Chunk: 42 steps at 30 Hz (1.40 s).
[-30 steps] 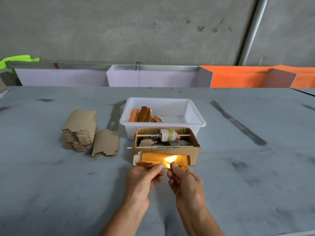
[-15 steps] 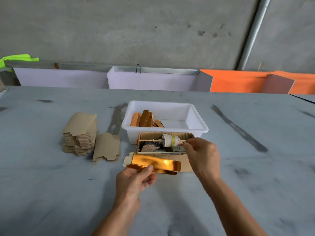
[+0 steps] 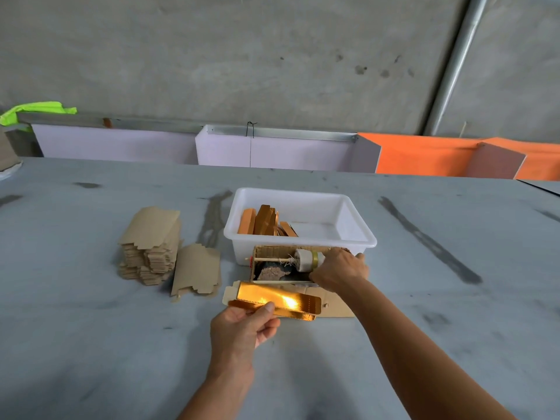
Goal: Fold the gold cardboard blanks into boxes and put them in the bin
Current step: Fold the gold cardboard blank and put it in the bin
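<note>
across the grey table (image 3: 91, 344) everything sits within easy reach, which i read as a small assembly line. largest is the white bin (image 3: 357, 237) at the far middle, already holding a few folded gold boxes (image 3: 263, 221) leaning at its left end, so the finished ones have a short trip. pressed against its near wall is a brown cardboard box (image 3: 336, 306) with a tape roll (image 3: 304, 260) threaded on a stick across it, a homemade dispenser by my guess. left of the bin, well apart, a stack of flat blanks (image 3: 150, 244) lies brown side up, one loose blank (image 3: 197, 272) beside it. my right hand (image 3: 339, 269) reaches into the dispenser at the roll; fingers curled, though whether they pinch tape i cannot tell. my left hand (image 3: 242, 327) pinches the half-folded gold blank (image 3: 277, 301) by its near edge, held just in front of the dispenser, probably so the tape can go straight on.
</note>
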Available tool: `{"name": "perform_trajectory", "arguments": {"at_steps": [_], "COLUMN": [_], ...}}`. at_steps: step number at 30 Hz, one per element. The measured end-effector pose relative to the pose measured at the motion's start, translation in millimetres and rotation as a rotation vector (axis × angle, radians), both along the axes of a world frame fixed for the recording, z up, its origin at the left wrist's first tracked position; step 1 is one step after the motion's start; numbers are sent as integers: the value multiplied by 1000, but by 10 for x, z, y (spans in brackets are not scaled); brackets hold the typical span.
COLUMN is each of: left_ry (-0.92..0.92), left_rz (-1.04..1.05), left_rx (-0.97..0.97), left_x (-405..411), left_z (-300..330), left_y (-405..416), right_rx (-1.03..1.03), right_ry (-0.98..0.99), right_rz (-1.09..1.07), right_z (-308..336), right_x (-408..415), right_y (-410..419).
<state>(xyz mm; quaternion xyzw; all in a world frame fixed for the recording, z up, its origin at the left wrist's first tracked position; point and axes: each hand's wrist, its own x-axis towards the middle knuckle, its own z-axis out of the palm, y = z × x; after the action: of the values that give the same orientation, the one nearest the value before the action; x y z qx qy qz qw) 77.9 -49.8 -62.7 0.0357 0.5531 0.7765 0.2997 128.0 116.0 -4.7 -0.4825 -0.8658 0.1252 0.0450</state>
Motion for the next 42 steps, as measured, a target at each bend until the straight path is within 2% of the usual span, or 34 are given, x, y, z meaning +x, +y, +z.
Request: {"name": "perform_trajectory", "arguments": {"at_steps": [10,24,31,42], "left_ry": [-24,74,173,129], "left_rz": [-2,-22,-44,-12], "left_rx": [-34,-114,-154,-121], "left_x": [40,102,68,30], "left_z": [-57,-56,-55,-109], "left_y": [77,215,317,388], "right_rx": [-40,-150,-204,-368], "right_ry": [119,263,169,461], "right_rz": [-132,-90,-59,-127], "right_z": [-46,15,186,122], "right_x": [-25,-55,-55,33], "right_y": [57,144,94,95]}}
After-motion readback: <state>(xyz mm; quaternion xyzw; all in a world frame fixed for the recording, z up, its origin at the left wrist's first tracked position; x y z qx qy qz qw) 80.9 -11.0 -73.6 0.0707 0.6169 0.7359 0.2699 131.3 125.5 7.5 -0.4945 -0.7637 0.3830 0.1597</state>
